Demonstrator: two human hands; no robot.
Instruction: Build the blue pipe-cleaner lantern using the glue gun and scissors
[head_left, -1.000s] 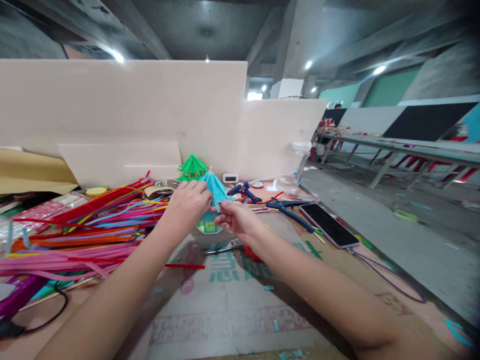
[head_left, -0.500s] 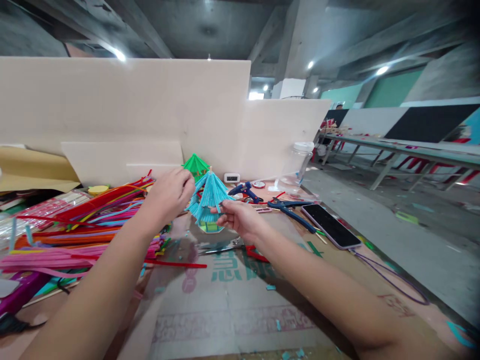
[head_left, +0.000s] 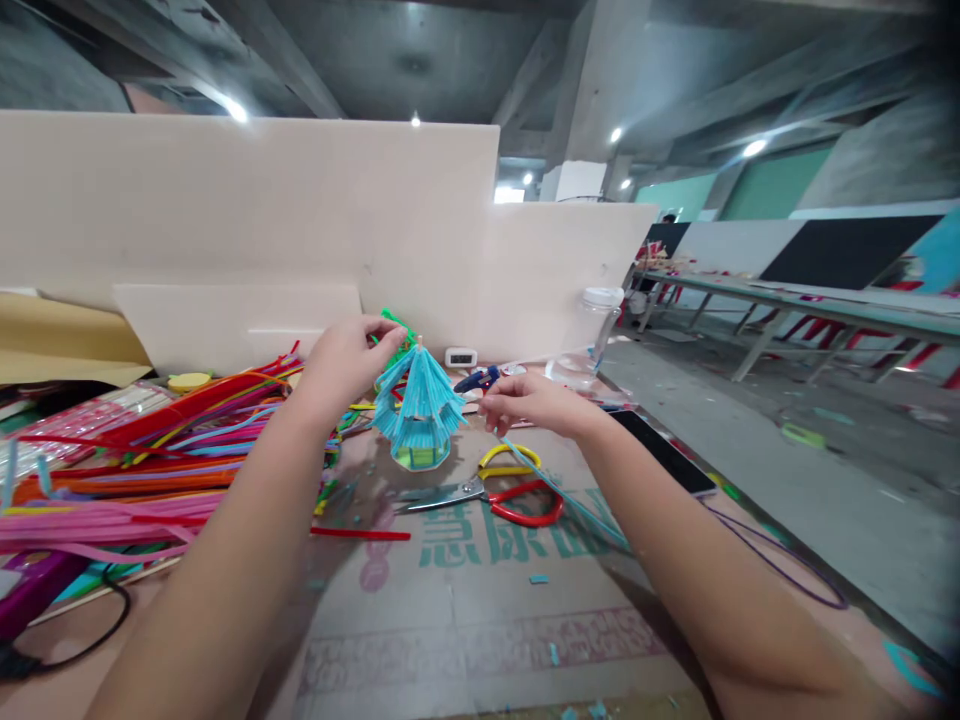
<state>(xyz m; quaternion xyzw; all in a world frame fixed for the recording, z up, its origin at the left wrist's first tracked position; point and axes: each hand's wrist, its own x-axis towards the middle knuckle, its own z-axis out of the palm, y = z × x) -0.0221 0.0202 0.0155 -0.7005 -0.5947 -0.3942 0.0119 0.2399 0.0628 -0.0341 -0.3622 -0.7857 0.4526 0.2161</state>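
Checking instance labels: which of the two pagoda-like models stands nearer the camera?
The light-blue model, its strip-covered roof plainly in view. The green model stands behind it, mostly hidden.

One wide camera rides on the person's head, facing forward and down across the table (head_left: 52, 695). It looks from behind the left hand (head_left: 351, 362) and right hand (head_left: 541, 402), with the forearms (head_left: 247, 540) nearest. Its view reaches the board (head_left: 247, 210) ahead, the ceiling (head_left: 412, 50) above and the floor (head_left: 750, 430) at right.
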